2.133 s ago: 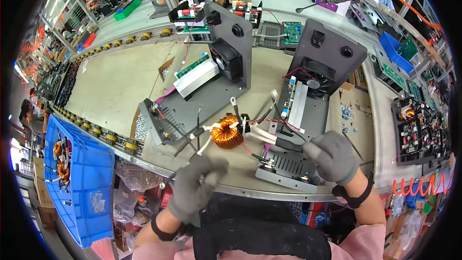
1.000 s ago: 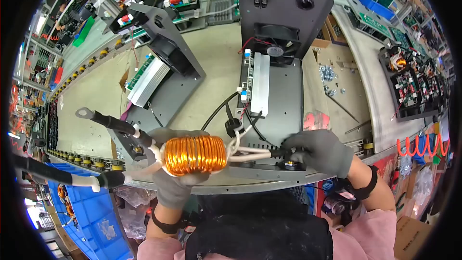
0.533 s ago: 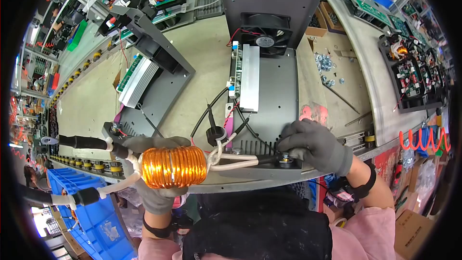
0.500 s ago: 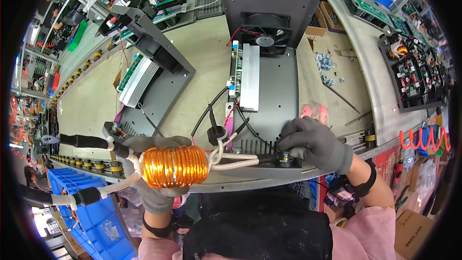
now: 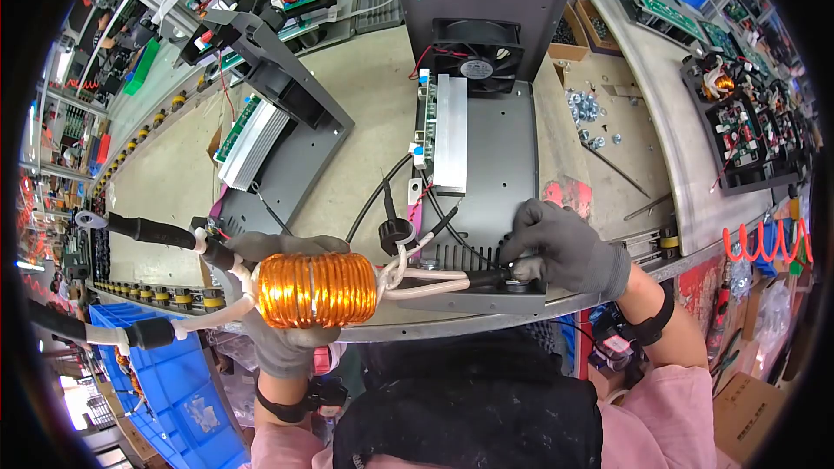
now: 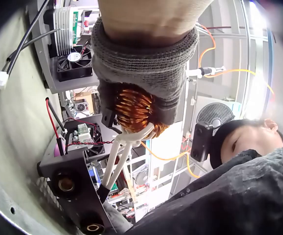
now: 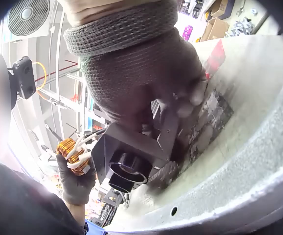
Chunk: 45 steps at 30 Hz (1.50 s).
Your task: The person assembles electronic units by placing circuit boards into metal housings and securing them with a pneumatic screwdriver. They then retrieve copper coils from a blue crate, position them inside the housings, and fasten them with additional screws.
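From my station I see my left grip [image 5: 284, 350] and right grip [image 5: 563, 247] in grey knit gloves with ribbed cuffs [image 6: 144, 56]. Pink sleeves [image 5: 667, 412] flank a black apron [image 5: 469, 417] flecked with pale specks; outward of the apron are black wrist straps [image 5: 656, 321], above it a black head-worn camera [image 6: 201, 142].

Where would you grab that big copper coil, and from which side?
I'd likely grip the copper coil round its thick middle, coming from underneath on the near side. The rounded body gives fingers a broad surface, while the white leads stick out at the ends. The left hand cradles it there.
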Each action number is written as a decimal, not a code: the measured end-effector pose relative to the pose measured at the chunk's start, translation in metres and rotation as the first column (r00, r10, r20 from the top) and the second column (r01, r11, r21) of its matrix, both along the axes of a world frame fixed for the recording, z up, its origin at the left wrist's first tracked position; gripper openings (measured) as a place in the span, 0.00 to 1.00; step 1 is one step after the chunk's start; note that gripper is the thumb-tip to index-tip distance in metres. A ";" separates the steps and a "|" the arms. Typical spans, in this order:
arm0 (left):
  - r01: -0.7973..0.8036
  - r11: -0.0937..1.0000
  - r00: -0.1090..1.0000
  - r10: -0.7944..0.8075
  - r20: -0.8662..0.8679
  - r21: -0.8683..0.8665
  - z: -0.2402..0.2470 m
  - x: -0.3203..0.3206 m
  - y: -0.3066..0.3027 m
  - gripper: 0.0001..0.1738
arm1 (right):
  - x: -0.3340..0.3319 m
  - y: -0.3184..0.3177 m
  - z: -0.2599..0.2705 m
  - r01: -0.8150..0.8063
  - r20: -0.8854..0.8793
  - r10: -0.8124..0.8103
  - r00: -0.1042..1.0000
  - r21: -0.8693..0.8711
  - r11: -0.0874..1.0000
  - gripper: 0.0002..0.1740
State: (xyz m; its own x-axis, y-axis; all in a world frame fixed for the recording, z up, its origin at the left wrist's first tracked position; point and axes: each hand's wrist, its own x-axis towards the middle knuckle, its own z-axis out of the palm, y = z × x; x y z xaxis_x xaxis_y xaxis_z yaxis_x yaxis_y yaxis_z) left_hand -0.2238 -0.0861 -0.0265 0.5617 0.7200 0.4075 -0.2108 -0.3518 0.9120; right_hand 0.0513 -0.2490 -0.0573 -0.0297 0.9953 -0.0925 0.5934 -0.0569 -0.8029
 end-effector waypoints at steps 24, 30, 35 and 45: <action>-0.027 1.000 0.933 0.022 -0.359 -0.010 0.010 -0.022 0.008 0.37 | 0.002 -0.003 0.003 0.137 -0.432 -0.251 0.866 -0.277 0.951 0.13; -0.060 0.993 0.915 0.097 -0.391 0.106 0.006 -0.020 0.009 0.29 | -0.004 0.003 0.016 0.065 -0.471 -0.242 0.848 -0.362 0.930 0.16; -0.072 0.992 0.925 0.107 -0.365 0.107 0.008 -0.008 0.011 0.25 | -0.003 0.001 0.001 0.138 -0.206 -0.179 0.962 -0.197 0.971 0.13; -0.082 0.993 0.915 0.107 -0.389 0.082 0.005 -0.015 0.012 0.22 | 0.012 0.000 -0.002 -0.059 -0.314 0.021 0.949 -0.113 0.992 0.13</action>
